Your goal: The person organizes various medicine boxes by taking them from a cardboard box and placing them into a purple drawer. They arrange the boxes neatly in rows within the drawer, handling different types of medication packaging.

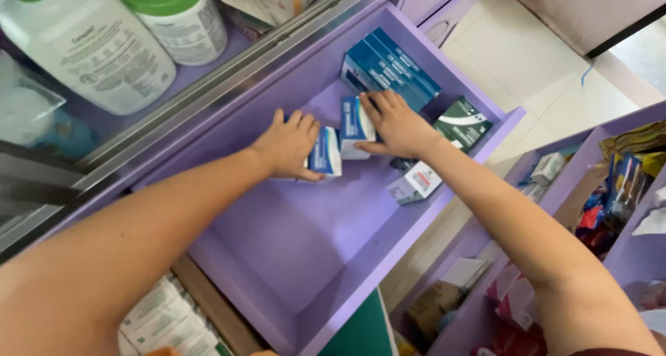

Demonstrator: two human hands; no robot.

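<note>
Two bare forearms reach down from the camera into an open purple drawer. Left hand lies flat over one small blue-and-white box, fingers curled on its top edge; right hand rests with spread fingers against a second small blue-and-white box, just beside the first. Both boxes stand on edge mid-drawer, long axes running toward the back wall, narrow faces toward the camera. Sliding them together probably goes best with palms squared on the outer faces, pressure even, so neither tips.
</note>
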